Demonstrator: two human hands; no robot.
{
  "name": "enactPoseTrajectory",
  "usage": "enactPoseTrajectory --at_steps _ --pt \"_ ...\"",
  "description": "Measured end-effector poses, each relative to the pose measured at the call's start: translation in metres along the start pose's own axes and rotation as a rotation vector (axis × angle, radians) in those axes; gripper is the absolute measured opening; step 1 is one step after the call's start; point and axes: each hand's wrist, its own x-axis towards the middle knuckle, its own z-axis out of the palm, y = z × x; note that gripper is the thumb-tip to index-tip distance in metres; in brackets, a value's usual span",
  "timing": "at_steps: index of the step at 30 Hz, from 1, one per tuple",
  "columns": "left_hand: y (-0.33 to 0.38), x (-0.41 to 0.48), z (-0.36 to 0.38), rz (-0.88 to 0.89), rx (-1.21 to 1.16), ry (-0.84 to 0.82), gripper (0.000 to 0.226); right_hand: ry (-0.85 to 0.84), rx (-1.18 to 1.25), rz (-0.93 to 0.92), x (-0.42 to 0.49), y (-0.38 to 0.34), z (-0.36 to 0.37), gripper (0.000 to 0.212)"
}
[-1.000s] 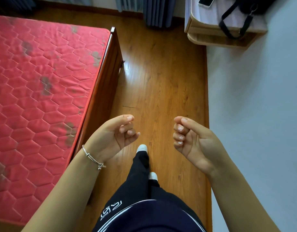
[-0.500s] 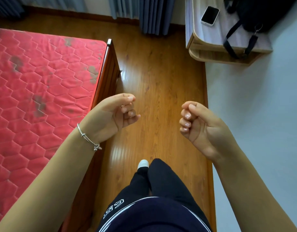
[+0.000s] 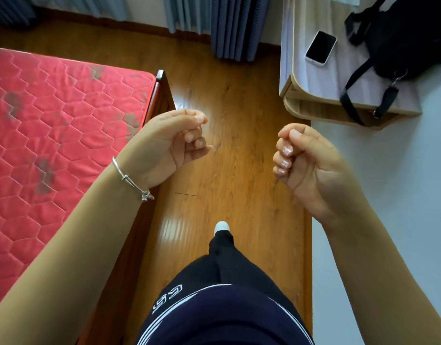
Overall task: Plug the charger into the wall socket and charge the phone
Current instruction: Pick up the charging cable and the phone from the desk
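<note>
1. Phone (image 3: 321,47) lies flat, dark screen up, on the bench (image 3: 311,78) at upper right, near its left edge. Nothing touches it.
2. Black bag (image 3: 408,33) sits on the same bench, just beside the phone on its right. One strap (image 3: 348,95) hangs over the front edge. Cannot tell what is inside the bag.
3. An open shelf runs under the bench top; its contents cannot be made out.
4. Left hand (image 3: 173,143) is raised over the floor (image 3: 239,108), beside the bed corner. Fingers are curled in, thumb laid on the forefinger, holding nothing. A silver bracelet (image 3: 129,179) is on the wrist.
5. Right hand (image 3: 306,158) is level with the left, fingers folded into a fist, holding nothing, and well apart from the phone.
6. The two hands are apart, with bare floor between them.
7. Bed (image 3: 52,115) with a red quilted mattress is at left, a grey-blue curtain (image 3: 234,26) at the top, and a pale wall (image 3: 388,195) at right.
</note>
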Motion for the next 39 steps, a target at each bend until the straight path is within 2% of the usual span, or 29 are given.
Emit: enactPoseTrajectory --at_steps 10,19,27,33,39 --pt "0.039 0.076 0.005 0.015 0.038 0.050 0.019 -0.026 0.008 0.044 0.081 -0.032 -0.024 0.026" --pt "0.096 0.165 -0.037 0.025 0.086 0.042 0.020 -0.043 -0.005 0.048 0.193 -0.058 -0.016 0.028" --pt "0.160 0.257 -0.082 0.034 0.169 -0.055 0.006 0.036 -0.040 0.023 0.294 -0.094 0.003 0.023" --pt "0.175 0.316 -0.089 0.004 0.100 -0.070 0.005 0.079 -0.049 0.009 0.347 -0.116 -0.002 0.022" --pt "0.203 0.380 -0.088 0.048 0.080 -0.125 0.010 0.074 -0.017 -0.001 0.404 -0.137 -0.023 0.026"
